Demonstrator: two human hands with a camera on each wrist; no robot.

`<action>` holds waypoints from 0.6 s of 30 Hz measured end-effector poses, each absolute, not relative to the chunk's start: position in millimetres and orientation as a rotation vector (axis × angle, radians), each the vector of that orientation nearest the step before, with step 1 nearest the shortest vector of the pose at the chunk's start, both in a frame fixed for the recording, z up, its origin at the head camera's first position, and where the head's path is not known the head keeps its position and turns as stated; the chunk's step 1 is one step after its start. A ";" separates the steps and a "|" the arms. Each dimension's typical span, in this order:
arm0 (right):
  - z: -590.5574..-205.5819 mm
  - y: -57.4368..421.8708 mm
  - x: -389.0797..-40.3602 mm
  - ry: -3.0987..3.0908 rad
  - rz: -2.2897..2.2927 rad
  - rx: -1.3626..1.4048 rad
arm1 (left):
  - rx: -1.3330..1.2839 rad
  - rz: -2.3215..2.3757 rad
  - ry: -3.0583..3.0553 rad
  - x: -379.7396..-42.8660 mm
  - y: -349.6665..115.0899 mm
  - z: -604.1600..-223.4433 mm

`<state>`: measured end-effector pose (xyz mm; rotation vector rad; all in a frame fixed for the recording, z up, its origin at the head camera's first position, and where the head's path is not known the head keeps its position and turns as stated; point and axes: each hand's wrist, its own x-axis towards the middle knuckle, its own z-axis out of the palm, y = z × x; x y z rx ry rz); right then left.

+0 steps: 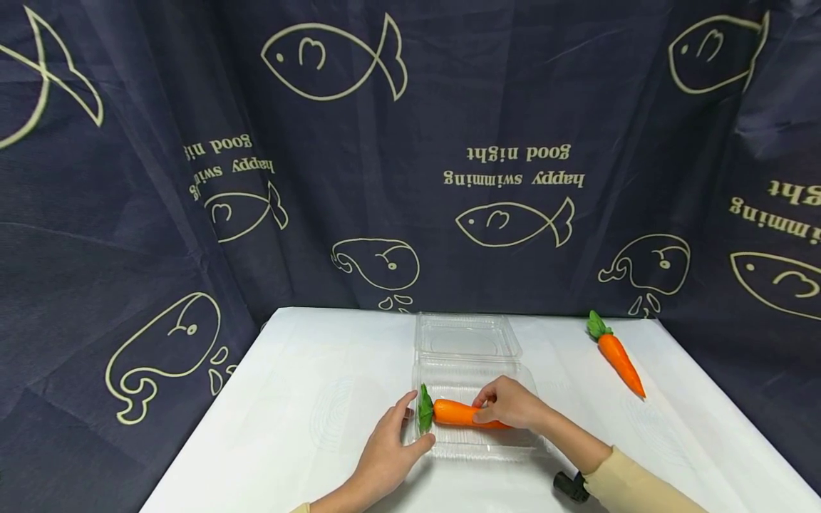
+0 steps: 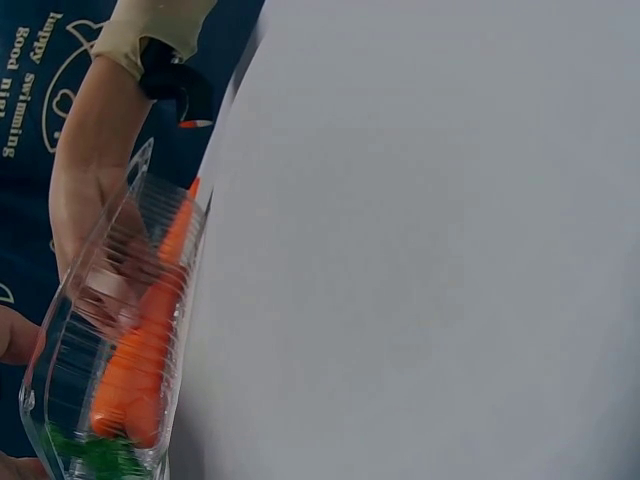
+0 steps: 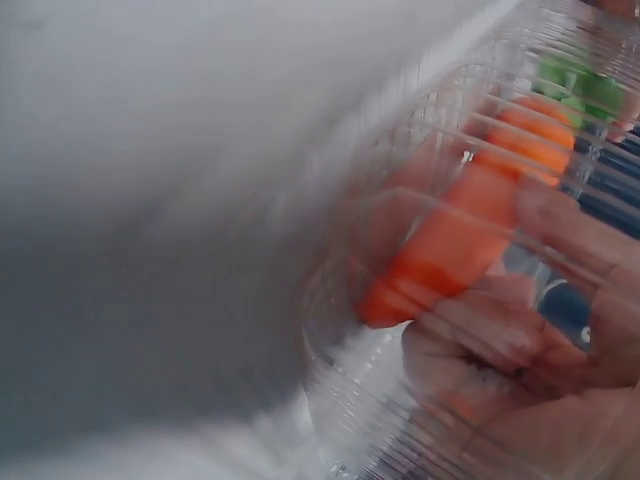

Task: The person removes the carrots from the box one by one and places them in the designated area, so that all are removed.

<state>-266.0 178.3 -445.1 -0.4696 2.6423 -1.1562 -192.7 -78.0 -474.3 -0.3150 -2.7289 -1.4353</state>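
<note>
Inside a clear plastic clamshell box [image 1: 471, 450] lies an orange carrot [image 1: 454, 412] with a green leafy top [image 1: 425, 410] toward the left end. My right hand [image 1: 513, 405] reaches in from the right and pinches the carrot around its middle; the right wrist view, blurred, shows the fingers [image 3: 480, 330] against it through the ribbed plastic. At the box's left end is my left hand [image 1: 388, 445], thumb and fingers spread about the corner and touching the rim. Only its fingertips show at the edge of the left wrist view.
The box's lid [image 1: 468, 336] lies folded back behind it on the white table [image 1: 308, 399]. A second carrot [image 1: 621, 363] lies at the right rear. A black device [image 1: 571, 487] is at the right wrist. Dark printed cloth [image 1: 385, 178] hangs behind the table and on both sides.
</note>
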 end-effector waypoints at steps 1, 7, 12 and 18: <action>-446.2 178.2 -265.8 2.652 -1.158 -0.465 | -0.314 -1.437 -2.730 -192.5 -77.9 -474.4; -450.1 178.3 -264.8 2.696 -1.168 -0.447 | -0.316 -1.424 -2.734 -192.2 -77.5 -474.8; -450.0 178.9 -263.7 2.668 -1.202 -0.376 | -0.319 -1.422 -2.736 -192.4 -77.1 -474.4; -447.3 180.1 -262.7 2.568 -1.282 -0.350 | -0.321 -1.421 -2.732 -193.1 -76.6 -475.6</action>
